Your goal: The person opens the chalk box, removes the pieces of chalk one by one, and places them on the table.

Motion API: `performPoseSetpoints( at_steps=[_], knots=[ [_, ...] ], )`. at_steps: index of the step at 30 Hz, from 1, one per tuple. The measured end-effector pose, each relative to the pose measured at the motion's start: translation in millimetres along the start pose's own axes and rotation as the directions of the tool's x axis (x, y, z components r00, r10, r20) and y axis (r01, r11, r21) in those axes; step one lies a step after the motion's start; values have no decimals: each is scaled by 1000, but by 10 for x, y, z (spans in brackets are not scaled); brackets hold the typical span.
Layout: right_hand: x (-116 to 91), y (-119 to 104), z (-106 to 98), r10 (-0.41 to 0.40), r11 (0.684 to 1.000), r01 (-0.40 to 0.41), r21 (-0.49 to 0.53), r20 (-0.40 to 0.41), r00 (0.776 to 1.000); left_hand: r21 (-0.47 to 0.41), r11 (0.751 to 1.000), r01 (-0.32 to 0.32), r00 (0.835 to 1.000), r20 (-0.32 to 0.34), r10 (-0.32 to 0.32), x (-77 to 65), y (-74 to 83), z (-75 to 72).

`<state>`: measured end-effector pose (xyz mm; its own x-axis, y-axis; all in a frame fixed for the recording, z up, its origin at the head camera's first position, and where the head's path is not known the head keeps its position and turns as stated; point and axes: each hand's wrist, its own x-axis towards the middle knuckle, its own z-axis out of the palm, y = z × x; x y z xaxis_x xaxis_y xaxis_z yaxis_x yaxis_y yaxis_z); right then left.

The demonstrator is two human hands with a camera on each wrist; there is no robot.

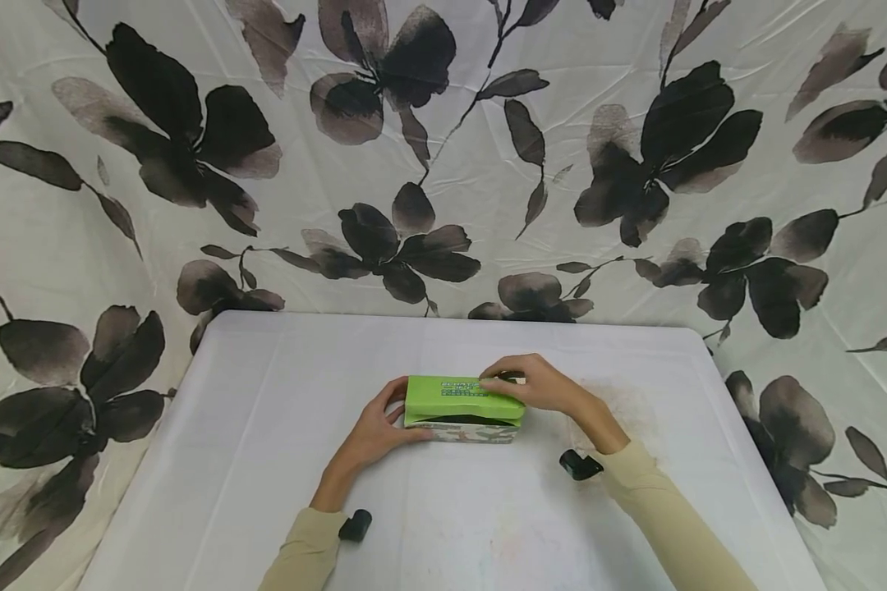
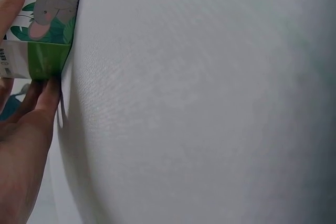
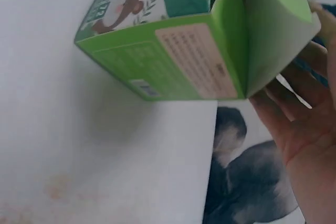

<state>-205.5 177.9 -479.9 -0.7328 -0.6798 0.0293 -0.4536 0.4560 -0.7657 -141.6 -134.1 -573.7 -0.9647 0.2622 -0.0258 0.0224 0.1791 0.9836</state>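
Observation:
A small printed cardboard box [image 1: 461, 431] stands on the table with its bright green lid [image 1: 429, 398] slightly raised, leaving a dark gap along the front. My left hand [image 1: 373, 427] grips the left end, thumb along the front and fingers round the back. At the lid's right end, my right hand [image 1: 538, 384] holds the edge between thumb and fingers. In the left wrist view, the box face shows an elephant [image 2: 52, 6]. The right wrist view shows a pale label [image 3: 198, 59] on the green end and the lid flap [image 3: 273, 40] tilted open. The contents are hidden.
The table [image 1: 266, 492] has a white cover with faint stains at the right. Behind it hangs a floral cloth [image 1: 517, 189]. A black wrist camera [image 1: 356, 525] sits by the left sleeve, another black camera [image 1: 580, 465] by the right.

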Motion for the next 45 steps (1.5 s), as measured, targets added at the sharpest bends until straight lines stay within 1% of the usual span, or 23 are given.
performPoseSetpoints(
  at_steps=[3, 6, 9, 13, 15, 17, 19, 21, 25, 27, 30, 33, 35, 41, 45],
  knots=[
    [-123, 104, -15, 36, 997, -29, 75, -98, 995, -12, 1000, -4, 1000, 3, 4, -3, 7, 1],
    [-241, 196, -26, 67, 987, -42, 157, -158, 985, -19, 1000, -1, 1000, 7, 1, -2, 13, 2],
    [-339, 280, -10, 81, 969, -37, 246, -172, 982, -17, 1000, 8, 1000, 6, -8, -3, 19, 1],
    [-412, 341, 40, 93, 922, -21, 386, -168, 981, -12, 1000, 9, 1000, 4, -9, -8, 14, -6],
    [-422, 355, 68, 94, 902, -6, 432, -182, 979, -11, 1000, 5, 1000, 6, -5, -12, 10, -9],
    [-424, 367, 94, 96, 902, 7, 432, -214, 972, -9, 1000, -1, 1000, 6, 1, -17, 6, -10],
    [-415, 383, 119, 95, 910, 17, 414, -250, 964, -5, 1000, -6, 1000, 6, 6, -24, 8, -11],
    [-404, 391, 139, 106, 921, 12, 390, -280, 954, -3, 1000, -7, 1000, 5, 7, -31, 11, -11],
    [-376, 393, 170, 158, 935, -34, 354, -325, 932, 3, 1000, -8, 1000, 3, 8, -39, 10, -12],
    [-360, 382, 180, 197, 934, -69, 351, -342, 919, 8, 1000, -4, 1000, 4, 4, -37, 3, -13],
    [-328, 368, 197, 238, 921, -94, 377, -356, 904, 12, 1000, -2, 1000, 6, 2, -35, -4, -12],
    [-292, 362, 220, 261, 894, -82, 441, -362, 895, 4, 1000, 1, 1000, 2, -1, -34, -6, -11],
    [-268, 358, 237, 278, 881, -81, 466, -373, 885, -4, 1000, 4, 1000, 0, -4, -33, -8, -9],
    [-204, 327, 282, 377, 851, -141, 507, -401, 835, -8, 1000, 18, 1000, -1, -18, -25, -16, -3],
    [-170, 350, 312, 418, 835, -162, 526, -416, 808, 5, 1000, 15, 1000, -4, -15, -15, -15, 0]
  ],
)
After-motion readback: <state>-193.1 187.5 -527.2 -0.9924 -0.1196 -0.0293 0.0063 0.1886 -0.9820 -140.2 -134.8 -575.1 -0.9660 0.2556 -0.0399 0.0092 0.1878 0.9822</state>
